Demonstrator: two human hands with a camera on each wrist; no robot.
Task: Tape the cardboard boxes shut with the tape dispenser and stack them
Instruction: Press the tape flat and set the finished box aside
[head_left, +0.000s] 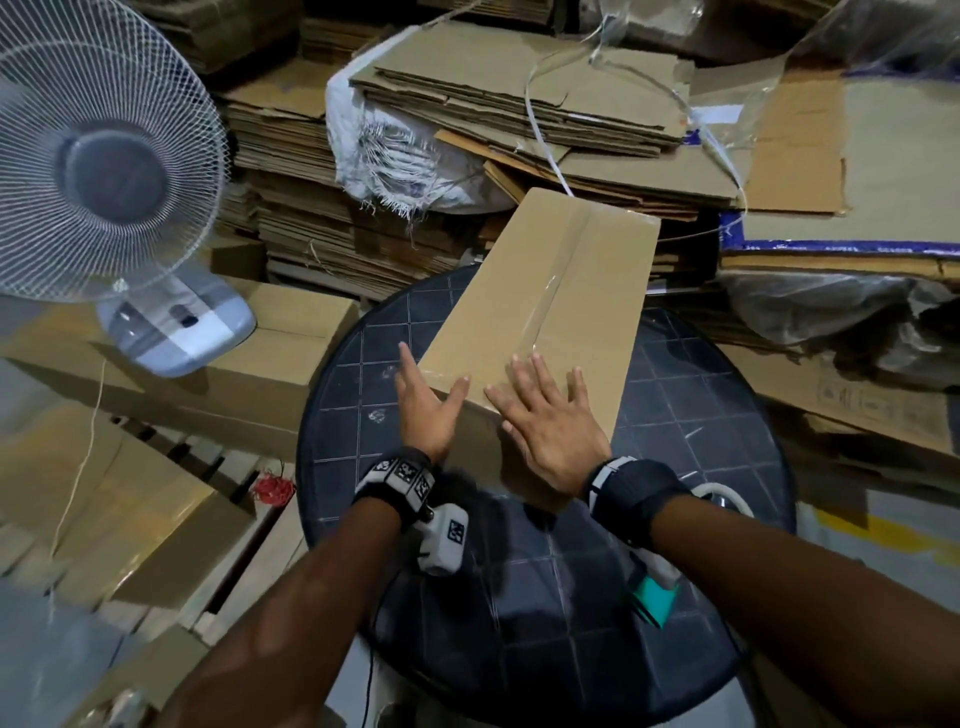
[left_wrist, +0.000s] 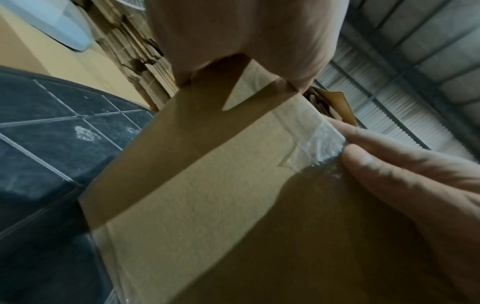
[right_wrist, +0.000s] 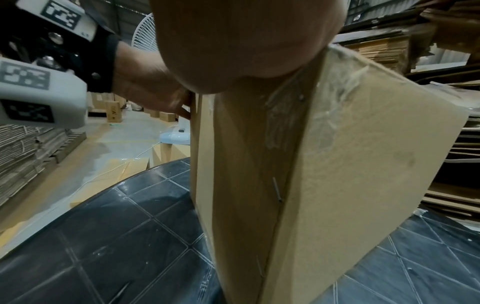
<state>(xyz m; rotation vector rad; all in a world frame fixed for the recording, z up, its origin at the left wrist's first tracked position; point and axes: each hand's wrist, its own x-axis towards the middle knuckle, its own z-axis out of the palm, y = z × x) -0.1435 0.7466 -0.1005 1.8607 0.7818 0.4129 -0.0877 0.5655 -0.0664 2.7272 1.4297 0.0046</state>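
Observation:
A long cardboard box (head_left: 545, 291) lies on the round dark table (head_left: 363, 374), with clear tape (head_left: 548, 306) along its top seam. My left hand (head_left: 423, 400) is at the box's near left corner, straight fingers along the side and thumb on top. Beside it, my right hand (head_left: 550, 421) presses flat on the top at the near end. The left wrist view shows the box's end (left_wrist: 207, 205), with fingers (left_wrist: 376, 156) touching crinkled tape (left_wrist: 319, 144) at its edge. A teal and white tape dispenser (head_left: 655, 597) lies on the table, partly hidden under my right forearm.
A white fan (head_left: 104, 171) stands on a closed box (head_left: 270, 364) left of the table. Stacks of flat cardboard (head_left: 519, 93) fill the back and right. More boxes (head_left: 156, 519) sit low on the left. The long box's far end overhangs the table.

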